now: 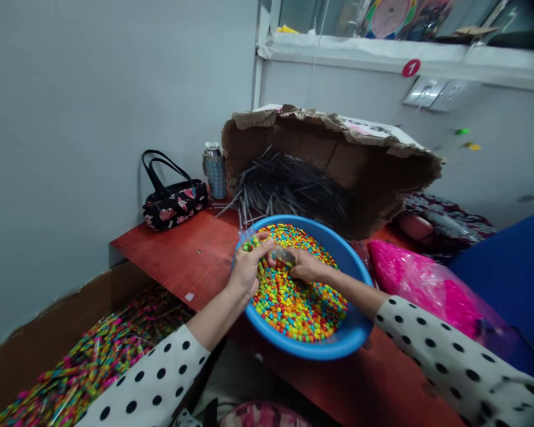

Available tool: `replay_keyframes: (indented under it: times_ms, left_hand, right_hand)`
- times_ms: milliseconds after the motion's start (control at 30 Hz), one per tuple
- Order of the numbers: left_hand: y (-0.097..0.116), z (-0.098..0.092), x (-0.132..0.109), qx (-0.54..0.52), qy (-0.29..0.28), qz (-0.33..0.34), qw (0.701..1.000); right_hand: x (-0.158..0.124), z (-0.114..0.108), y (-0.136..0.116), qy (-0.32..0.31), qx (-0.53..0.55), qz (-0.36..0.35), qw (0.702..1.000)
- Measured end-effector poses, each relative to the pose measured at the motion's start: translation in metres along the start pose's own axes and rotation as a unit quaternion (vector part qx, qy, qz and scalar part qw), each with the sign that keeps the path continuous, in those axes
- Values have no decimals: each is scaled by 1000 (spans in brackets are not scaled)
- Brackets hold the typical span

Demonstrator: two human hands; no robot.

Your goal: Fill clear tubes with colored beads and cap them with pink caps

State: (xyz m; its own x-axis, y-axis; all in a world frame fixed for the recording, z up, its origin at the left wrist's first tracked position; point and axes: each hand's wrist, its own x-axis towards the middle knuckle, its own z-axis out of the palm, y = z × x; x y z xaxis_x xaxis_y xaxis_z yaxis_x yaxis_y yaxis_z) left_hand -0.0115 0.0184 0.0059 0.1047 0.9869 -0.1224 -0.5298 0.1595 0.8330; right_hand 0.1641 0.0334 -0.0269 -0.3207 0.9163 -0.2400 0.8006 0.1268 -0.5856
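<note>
A blue plastic basin full of small multicoloured candies rests on the red table. My left hand is inside the basin at its left rim, fingers curled over a few candies. My right hand lies on the candy heap and grips a thin clear plastic tube that points toward my left hand. Both sleeves are white with black dots.
A torn cardboard box lying on its side behind the basin spills several clear tubes. A floral handbag and a bottle stand by the wall. A pink bag lies right; a box of filled tubes sits lower left.
</note>
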Motion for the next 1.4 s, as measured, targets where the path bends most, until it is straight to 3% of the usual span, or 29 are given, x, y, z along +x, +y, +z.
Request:
replay_keyframes:
  times_ms: [100,233,367,500,600,667,700,800,867,933,1000,1100,1167,1267,1400]
  left_hand:
    - [0,0,1,5,45,19,999]
    - [0,2,0,11,62,2,998]
    - [-3,3,0,71,31,-12,997]
    - [-6,5,-1,112,-28,-25,993]
    - [-6,4,0,116,-21,-14,993]
    - [-6,3,1,112,20,4,994]
    - [-6,2,2,110,35,12,993]
    - [-6,-1,4,103,48,24,993]
    - [-6,-1,4,99,57,33,993]
    - [-6,-1,4,90,74,48,992]
    - [-5,-1,3,84,82,64,991]
    - [-5,0,2,86,80,68,991]
    - [-5,1,2,99,61,47,992]
    - [-7,5,0,117,6,20,993]
    - [-6,8,-4,91,-65,14,994]
  right_hand:
    - [1,0,-11,-9,233,-18,972]
    - [-13,-6,-15,-15,398,-15,917]
    - [-21,-3,-19,1,476,-19,879]
    - [-21,2,-25,-11,470,-46,881]
    - [-23,-6,-19,13,357,-50,933]
    - [-26,-17,-9,63,164,-22,984]
    - [-27,-21,-3,78,44,-3,996]
    - [-29,-24,10,33,-231,20,972]
    - [-25,-16,10,-20,-252,7,967]
    - [-19,-6,5,-35,-146,6,989]
    - [-14,-1,0,-24,47,2,999]
    - [-15,-3,-6,-5,323,-12,946]
    - [-19,-5,-10,1,437,-8,899]
    - [-26,-3,-20,0,532,-10,847]
    - [-28,6,-36,-29,583,-27,812]
